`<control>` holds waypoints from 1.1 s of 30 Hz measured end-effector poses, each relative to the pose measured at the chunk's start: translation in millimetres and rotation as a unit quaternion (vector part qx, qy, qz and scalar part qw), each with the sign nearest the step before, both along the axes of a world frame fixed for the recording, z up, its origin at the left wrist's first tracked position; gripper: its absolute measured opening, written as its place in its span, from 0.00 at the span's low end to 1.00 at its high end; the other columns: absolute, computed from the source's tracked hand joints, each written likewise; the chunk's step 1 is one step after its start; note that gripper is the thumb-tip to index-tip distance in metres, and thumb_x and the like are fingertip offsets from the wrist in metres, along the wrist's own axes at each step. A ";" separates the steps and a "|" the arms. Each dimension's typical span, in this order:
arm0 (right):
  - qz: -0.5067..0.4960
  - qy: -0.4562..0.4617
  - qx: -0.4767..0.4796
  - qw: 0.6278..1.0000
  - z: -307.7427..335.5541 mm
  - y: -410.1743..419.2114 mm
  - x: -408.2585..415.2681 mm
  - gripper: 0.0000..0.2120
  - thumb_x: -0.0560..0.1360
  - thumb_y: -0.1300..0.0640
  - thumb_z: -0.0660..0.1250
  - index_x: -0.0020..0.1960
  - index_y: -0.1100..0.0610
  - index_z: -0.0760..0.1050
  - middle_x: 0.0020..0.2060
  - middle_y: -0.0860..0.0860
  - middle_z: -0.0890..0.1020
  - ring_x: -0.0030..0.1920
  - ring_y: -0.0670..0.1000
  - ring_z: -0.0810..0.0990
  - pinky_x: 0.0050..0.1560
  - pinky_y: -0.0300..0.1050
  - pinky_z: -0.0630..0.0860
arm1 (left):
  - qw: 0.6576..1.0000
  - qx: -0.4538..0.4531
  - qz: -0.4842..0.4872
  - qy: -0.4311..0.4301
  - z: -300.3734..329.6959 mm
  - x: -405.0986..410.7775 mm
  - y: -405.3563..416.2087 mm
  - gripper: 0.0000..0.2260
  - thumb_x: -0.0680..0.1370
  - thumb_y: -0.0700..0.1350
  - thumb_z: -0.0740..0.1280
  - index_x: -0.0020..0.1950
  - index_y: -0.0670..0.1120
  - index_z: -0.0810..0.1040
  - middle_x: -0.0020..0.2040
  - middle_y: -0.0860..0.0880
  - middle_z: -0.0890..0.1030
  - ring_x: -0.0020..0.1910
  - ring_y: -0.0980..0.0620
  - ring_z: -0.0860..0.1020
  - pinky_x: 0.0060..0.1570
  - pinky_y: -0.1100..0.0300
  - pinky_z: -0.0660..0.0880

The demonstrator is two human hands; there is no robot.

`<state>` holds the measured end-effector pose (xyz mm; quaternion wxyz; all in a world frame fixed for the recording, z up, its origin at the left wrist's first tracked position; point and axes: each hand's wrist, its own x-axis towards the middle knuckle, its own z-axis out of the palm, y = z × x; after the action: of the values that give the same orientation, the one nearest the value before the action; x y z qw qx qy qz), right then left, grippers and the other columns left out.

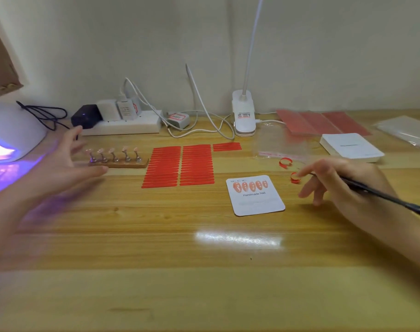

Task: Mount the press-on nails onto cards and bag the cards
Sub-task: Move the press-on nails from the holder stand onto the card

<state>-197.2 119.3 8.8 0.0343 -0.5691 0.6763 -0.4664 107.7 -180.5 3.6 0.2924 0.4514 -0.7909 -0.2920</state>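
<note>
In the head view, the left hand point(67, 161), fingers spread and blurred, hovers just before the wooden rack of five metal stands carrying pale nails point(115, 158); a careless sweep could knock them off. The right hand point(343, 185) pinches a thin black tool point(381, 195); the white card with five orange nails point(255, 195) lies just left of it, and the tool could scratch them.

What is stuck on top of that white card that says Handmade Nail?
Five orange-pink press-on nails sit in a row along the top of the white card, above the printed words. Whatever fastens them underneath is hidden by the nails.
</note>
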 end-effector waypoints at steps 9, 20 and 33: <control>0.028 0.111 0.058 0.992 -11.1 -2.4 9.5 0.11 0.72 0.47 0.64 0.48 0.52 0.78 0.44 0.45 0.83 0.45 0.44 0.80 0.47 0.37 0.74 | 0.998 -0.015 0.001 -0.057 -3.0 -0.7 -7.9 0.35 0.68 0.39 0.75 0.71 0.54 0.64 0.55 0.48 0.73 0.55 0.54 0.70 0.58 0.61 0.61; 0.087 0.126 0.042 0.987 -20.4 -2.7 5.6 0.11 0.76 0.44 0.63 0.47 0.51 0.77 0.40 0.48 0.84 0.42 0.48 0.83 0.42 0.45 0.75 | 0.995 -0.100 -0.001 0.023 18.9 -2.7 25.1 0.22 0.69 0.37 0.73 0.45 0.63 0.70 0.33 0.68 0.79 0.32 0.77 0.72 0.41 0.76 0.68; 0.114 0.213 0.007 0.970 -25.2 1.3 6.4 0.10 0.75 0.48 0.63 0.46 0.54 0.78 0.38 0.48 0.82 0.39 0.48 0.80 0.38 0.47 0.76 | 0.974 -0.047 -0.218 0.037 5.6 -151.2 115.8 0.19 0.68 0.41 0.75 0.47 0.59 0.69 0.42 0.52 0.79 0.42 0.61 0.76 0.45 0.70 0.69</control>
<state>-190.8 120.7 -16.4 -0.0540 -0.7285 0.6018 -0.3228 -43.5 -64.7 9.1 0.2720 0.2427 -0.8717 -0.3276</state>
